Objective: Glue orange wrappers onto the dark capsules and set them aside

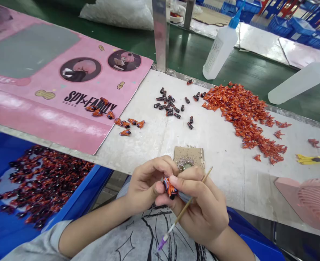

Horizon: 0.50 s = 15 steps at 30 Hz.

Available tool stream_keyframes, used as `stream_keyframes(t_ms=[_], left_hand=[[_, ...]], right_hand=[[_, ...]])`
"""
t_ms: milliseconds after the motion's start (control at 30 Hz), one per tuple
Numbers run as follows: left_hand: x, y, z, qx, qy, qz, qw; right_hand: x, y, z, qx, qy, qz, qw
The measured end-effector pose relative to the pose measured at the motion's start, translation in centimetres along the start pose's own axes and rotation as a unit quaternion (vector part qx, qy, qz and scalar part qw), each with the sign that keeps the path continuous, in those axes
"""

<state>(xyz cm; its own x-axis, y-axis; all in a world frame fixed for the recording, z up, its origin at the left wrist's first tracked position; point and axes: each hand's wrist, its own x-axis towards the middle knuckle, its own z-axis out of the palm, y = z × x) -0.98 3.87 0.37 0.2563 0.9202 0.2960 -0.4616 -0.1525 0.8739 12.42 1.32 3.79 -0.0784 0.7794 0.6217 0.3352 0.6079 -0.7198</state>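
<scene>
Between both hands, close to my chest, is a small orange, black and purple plastic figure part (170,188). My left hand (151,181) is closed, its thumb and fingertips pinching the part from the left. From the other side my right hand (200,203) presses thumb and finger on it. A thin brush (185,208) with a wooden shaft and a purple end is also tucked in my right hand, slanting across the palm. Just beyond my fingers lies a cardboard piece (188,154) with a wet, shiny patch, partly hidden by the hands.
A large heap of orange parts (241,112) lies right, small black parts (171,105) centre, several orange-black pieces (126,125) left on and beside a pink mat (75,119). A blue bin (100,181) holds many pieces. White bottles (219,50), yellow-handled tool (313,158) and pink fan (316,199) stand around.
</scene>
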Motion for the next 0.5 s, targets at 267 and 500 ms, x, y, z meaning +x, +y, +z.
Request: stream_keyframes(t_ms=[267,500], left_hand=[[1.5,0.4,-3.1,0.261,-0.108,0.280,0.917],[1.7,0.5,-3.2,0.281,-0.098,0.317,0.901]], right_hand=[[-0.2,-0.3,-0.3,0.006,-0.053,0.018,0.998],[0.2,-0.3,-0.2,0.015,-0.060,0.027,0.998]])
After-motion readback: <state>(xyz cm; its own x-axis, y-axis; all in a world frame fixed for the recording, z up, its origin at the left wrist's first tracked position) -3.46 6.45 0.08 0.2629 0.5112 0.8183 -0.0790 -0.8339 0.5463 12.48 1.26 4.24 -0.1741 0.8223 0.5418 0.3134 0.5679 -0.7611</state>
